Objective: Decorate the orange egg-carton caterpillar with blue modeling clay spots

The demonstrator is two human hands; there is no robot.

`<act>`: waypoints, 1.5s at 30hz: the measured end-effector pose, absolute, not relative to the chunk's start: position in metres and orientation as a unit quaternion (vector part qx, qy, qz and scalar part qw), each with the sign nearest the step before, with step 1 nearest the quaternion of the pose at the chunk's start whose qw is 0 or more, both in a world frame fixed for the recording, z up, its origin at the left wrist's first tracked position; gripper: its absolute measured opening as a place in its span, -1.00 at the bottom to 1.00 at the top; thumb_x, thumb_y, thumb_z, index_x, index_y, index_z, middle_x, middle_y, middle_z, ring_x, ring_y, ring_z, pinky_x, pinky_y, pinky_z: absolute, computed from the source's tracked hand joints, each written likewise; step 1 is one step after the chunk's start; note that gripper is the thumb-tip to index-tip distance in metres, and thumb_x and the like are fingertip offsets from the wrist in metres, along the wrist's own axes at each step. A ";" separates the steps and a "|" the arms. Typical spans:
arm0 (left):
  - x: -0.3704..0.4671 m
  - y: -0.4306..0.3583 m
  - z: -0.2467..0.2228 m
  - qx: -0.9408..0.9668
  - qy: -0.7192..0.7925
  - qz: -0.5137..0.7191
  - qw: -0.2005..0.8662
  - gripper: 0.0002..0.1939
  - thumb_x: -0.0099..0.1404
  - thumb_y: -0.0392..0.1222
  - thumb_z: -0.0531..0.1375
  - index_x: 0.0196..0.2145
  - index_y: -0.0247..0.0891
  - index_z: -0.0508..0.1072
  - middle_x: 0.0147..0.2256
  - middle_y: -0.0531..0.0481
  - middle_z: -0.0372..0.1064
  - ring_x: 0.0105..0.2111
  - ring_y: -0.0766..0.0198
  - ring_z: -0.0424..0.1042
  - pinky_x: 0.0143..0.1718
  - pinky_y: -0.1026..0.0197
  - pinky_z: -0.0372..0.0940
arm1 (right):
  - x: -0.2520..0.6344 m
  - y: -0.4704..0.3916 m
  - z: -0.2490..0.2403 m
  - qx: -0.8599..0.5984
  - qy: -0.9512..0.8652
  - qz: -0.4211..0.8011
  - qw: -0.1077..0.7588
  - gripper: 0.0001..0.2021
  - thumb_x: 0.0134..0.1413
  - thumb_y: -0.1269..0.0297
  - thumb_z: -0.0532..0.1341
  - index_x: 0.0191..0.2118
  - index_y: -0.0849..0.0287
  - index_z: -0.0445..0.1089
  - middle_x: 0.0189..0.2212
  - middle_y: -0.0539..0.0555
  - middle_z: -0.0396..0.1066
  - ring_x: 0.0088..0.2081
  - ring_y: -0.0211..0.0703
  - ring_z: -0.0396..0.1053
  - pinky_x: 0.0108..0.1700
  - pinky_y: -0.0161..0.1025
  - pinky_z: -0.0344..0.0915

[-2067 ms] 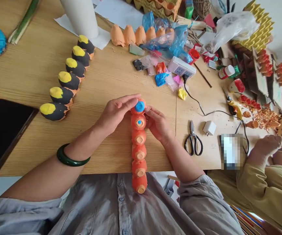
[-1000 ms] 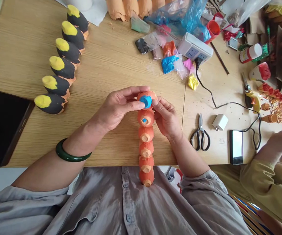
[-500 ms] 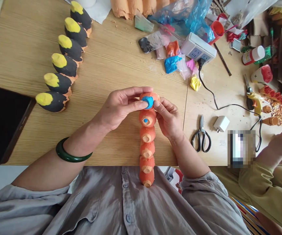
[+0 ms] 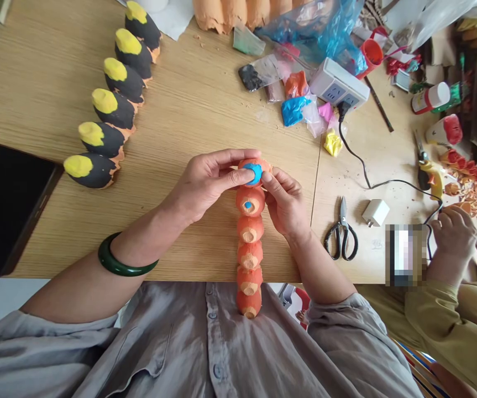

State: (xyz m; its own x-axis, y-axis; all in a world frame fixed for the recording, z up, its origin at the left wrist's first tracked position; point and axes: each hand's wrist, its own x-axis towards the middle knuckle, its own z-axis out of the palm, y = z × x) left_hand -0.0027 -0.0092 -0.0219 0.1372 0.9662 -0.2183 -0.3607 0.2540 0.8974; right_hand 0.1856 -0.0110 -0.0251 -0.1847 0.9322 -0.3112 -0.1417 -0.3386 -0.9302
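1. Apparently light, stiff yet crushable, the orange strip runs from six o'clock, before the shirt, toward twelve; its sides look the safest hold.
2. At its far end, the left hand pinches from nine o'clock, thumb on soft-looking blue clay; the right hand pinches from four.

The pale wood-grained table carries a slanting row of six yellow-tipped black cups, a flat black rectangular device, black-handled metal scissors — and a boxy white power strip.
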 end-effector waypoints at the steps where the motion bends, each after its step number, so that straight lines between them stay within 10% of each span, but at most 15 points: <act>1: -0.002 -0.009 -0.023 0.355 0.427 0.502 0.664 -0.55 0.16 0.02 0.70 -0.04 -0.14 0.83 -0.08 -0.02 0.76 0.05 0.01 0.74 0.22 -0.05 0.63 | 0.185 -0.011 -0.025 -0.488 -0.402 0.657 0.412 -0.58 0.12 -0.28 0.59 -0.30 -0.06 0.62 -0.28 0.07 0.66 -0.21 0.09 0.57 -0.17 -0.02 0.56; 14: -0.008 0.001 -0.037 0.419 0.371 0.480 0.675 -0.27 0.10 0.22 0.72 0.17 -0.01 0.76 0.11 -0.06 0.74 0.11 -0.06 0.73 0.14 -0.02 0.69 | 0.184 -0.005 -0.026 -0.428 -0.357 0.696 0.453 -0.61 0.16 -0.19 0.60 -0.32 0.00 0.62 -0.34 -0.06 0.60 -0.30 -0.17 0.51 -0.23 -0.23 0.53; 45: -0.003 -0.012 -0.029 0.538 0.438 0.558 0.455 -0.59 0.59 0.32 0.35 0.05 0.01 0.80 0.13 -0.07 0.73 0.21 -0.01 0.66 0.30 -0.11 0.58 | 0.181 -0.012 -0.024 -0.483 -0.381 0.659 0.432 -0.63 0.24 -0.15 0.57 -0.32 -0.01 0.58 -0.33 -0.04 0.57 -0.30 -0.14 0.46 -0.20 -0.16 0.48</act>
State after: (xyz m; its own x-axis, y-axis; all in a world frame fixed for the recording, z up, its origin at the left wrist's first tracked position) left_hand -0.0026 -0.0123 -0.0287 -0.0073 0.9792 0.2028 -0.0367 -0.2029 0.9785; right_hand 0.1811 -0.0119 -0.0242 -0.1606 0.9380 -0.3072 -0.2018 -0.3358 -0.9201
